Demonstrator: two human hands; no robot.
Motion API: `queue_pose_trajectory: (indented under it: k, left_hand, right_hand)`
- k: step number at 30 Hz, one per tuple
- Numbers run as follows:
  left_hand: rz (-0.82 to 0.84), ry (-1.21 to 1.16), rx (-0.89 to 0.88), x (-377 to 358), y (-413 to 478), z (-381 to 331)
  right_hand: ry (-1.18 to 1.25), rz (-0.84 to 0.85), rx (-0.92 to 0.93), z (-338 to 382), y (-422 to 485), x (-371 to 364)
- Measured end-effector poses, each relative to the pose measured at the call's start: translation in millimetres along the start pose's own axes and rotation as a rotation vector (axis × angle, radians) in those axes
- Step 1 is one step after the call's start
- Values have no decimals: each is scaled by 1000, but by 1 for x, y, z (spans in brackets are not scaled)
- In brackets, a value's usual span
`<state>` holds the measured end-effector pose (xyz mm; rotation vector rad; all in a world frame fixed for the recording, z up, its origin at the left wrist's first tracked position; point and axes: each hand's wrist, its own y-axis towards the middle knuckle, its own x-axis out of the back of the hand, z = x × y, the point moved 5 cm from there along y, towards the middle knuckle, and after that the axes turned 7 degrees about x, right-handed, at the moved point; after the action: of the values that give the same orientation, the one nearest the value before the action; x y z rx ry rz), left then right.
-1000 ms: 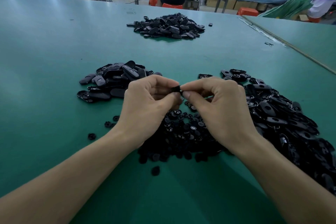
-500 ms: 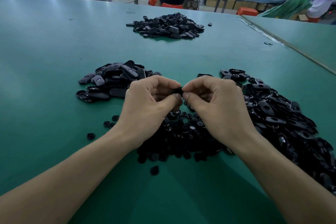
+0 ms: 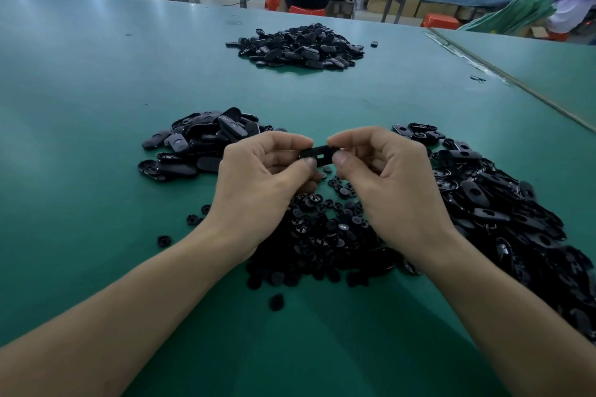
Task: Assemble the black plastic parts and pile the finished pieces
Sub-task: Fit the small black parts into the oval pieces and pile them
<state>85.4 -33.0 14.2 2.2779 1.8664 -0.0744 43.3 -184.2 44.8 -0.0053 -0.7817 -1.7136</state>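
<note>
My left hand [image 3: 258, 184] and my right hand [image 3: 393, 184] pinch the two ends of one flat black plastic piece [image 3: 318, 154] between thumb and fingers, above the table. A small rectangular hole shows in its middle. Under my hands lies a heap of small round black parts [image 3: 325, 235]. A pile of black oval shells [image 3: 503, 213] spreads to the right. To the left lies a smaller pile of closed oval pieces [image 3: 203, 142].
A third pile of black pieces [image 3: 300, 47] sits farther back on the green table [image 3: 80, 100]. Loose round parts [image 3: 163, 240] lie at the left of the heap. A second green table [image 3: 548, 68] adjoins at right. People stand at a blue bench behind.
My hands have drawn slightly apart, so more of the black piece shows between the fingertips. The piles have not moved.
</note>
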Motion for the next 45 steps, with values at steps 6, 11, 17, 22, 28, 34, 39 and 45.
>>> queue_pose_trajectory:
  k: [6,11,17,22,28,34,39,45]
  left_hand:
    - [9,5,-14,-1,-1,-1]
    - [15,-4,-18,-1,-1,-1]
    - [37,34,-45,0,0,-2]
    - [55,57,-52,-2,-1,-2]
    - [73,61,-64,-3,0,-1]
    - [103,58,-79,-4,-1,-3]
    - [92,20,-73,-5,-1,-5]
    - [71,-36,-47,-4,0,-5]
  right_hand:
    - [66,-23,-44,-3,0,1]
    - [114,-24,-65,-4,0,1]
    - [111,-43,-61,-4,1,2]
    - [132,-60,-82,-6,1,4]
    - [134,-28,-83,-7,-1,1]
    - [106,-41,-58,-3,-1,2]
    - [44,-61,-9,3,-4,0]
    - [-177,-73,135,16,-9,-5]
